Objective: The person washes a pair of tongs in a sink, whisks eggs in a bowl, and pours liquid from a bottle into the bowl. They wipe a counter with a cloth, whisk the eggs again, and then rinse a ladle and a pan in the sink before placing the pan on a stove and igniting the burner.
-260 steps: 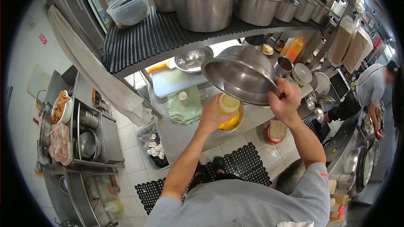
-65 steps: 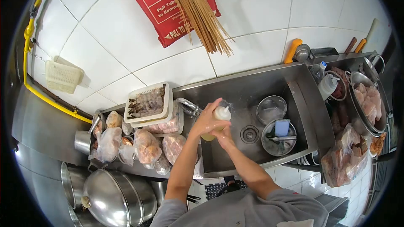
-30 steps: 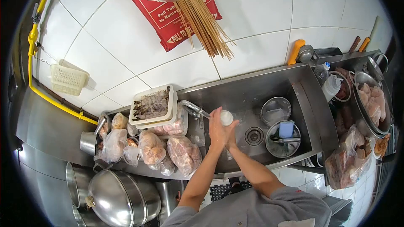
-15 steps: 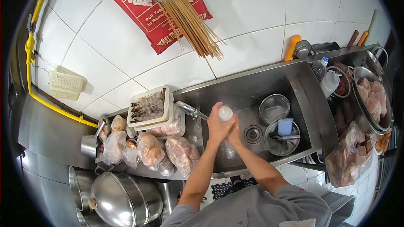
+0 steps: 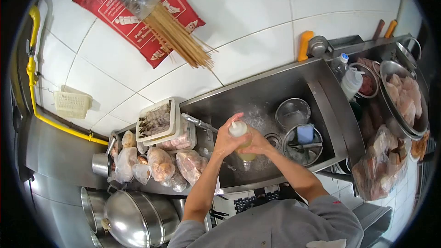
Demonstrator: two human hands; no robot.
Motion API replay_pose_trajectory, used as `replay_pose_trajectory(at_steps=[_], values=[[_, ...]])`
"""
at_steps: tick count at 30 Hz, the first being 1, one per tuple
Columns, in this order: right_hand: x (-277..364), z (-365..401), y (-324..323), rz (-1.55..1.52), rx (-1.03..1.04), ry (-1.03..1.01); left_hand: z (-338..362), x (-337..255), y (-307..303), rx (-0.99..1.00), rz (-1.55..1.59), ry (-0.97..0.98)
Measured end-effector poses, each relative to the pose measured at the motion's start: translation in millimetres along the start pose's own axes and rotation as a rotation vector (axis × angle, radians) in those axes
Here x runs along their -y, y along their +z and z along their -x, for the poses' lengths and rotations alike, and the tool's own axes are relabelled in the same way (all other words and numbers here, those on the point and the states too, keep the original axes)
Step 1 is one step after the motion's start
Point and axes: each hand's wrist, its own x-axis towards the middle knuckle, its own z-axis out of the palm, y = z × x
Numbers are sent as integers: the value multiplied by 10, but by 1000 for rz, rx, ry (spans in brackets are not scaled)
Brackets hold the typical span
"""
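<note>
Over the steel sink (image 5: 275,93) I see the squeeze bottle (image 5: 239,131) near upright, nozzle up, gripped by both left hand (image 5: 224,143) and right hand (image 5: 260,145), right lower.

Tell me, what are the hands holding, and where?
A clear plastic squeeze bottle with a white cap and yellowish liquid. The left hand and right hand both wrap its body, below the cap.

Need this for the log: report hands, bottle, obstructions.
Left hand, right hand both gripping squeeze bottle over sink. Nozzle up. Tap close beside left hand.
</note>
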Motion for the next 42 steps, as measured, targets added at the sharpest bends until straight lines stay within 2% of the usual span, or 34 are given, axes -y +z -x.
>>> replay_pose_trajectory(at_steps=[3, 6, 9, 10, 13, 17, 18, 20, 21, 23, 25, 27, 28, 29, 31, 33, 35, 37, 39, 41, 42], values=[[74, 184, -106, 87, 44, -100, 121, -187, 82, 104, 120, 58], [405, 425, -152, 40, 115, 24, 243, -399, 149, 190, 215, 130], [609, 664, -105, 171, 91, -37, 411, -687, 184, 294, 219, 255], [868, 799, -38, 226, 73, 10, 477, -752, 201, 327, 271, 278], [1099, 1155, 107, 278, 55, 26, 719, -928, 268, 459, 324, 410], [1222, 1769, 353, 270, -35, -127, 1165, -1121, 406, 580, 233, 616], [1183, 1965, 409, 226, -35, -144, 1272, -1059, 503, 604, 244, 588], [1134, 2381, 514, 231, -47, -140, 1560, -1117, 680, 786, 348, 507], [1161, 2634, 571, 269, -53, -106, 1693, -1165, 772, 869, 323, 535], [1291, 3203, 798, 127, -129, -37, 1932, -1279, 1036, 1111, 337, 582], [1067, 3788, 849, 190, -217, -37, 2266, -1320, 1436, 1352, 435, 619], [1142, 4489, 1244, 237, -458, -207, 2702, -1352, 1782, 1493, 288, 673], [1090, 4850, 1459, 172, -561, -155, 2905, -1315, 1984, 1539, 210, 737], [967, 5200, 1703, 99, -660, -111, 3151, -1242, 2127, 1589, 190, 612], [277, 6003, 2124, 689, -1202, 61, 3480, -901, 2500, 1529, -113, 816], [-458, 6769, 2678, 914, -1615, 147, 3746, -426, 2853, 1571, -234, 836], [-608, 7483, 3495, 634, -1720, 456, 4074, -123, 3113, 1571, -383, 964], [-1021, 7979, 4430, 672, -2209, 559, 4474, 77, 3318, 1560, -346, 678], [-1333, 8397, 5281, 352, -2591, 448, 4831, 168, 3515, 1477, -469, 681], [-1106, 8639, 5971, 214, -2778, 460, 5236, 67, 3552, 1509, -556, 759], [-1113, 8872, 6211, 176, -2890, 363, 5483, 17, 3661, 1522, -587, 799]])
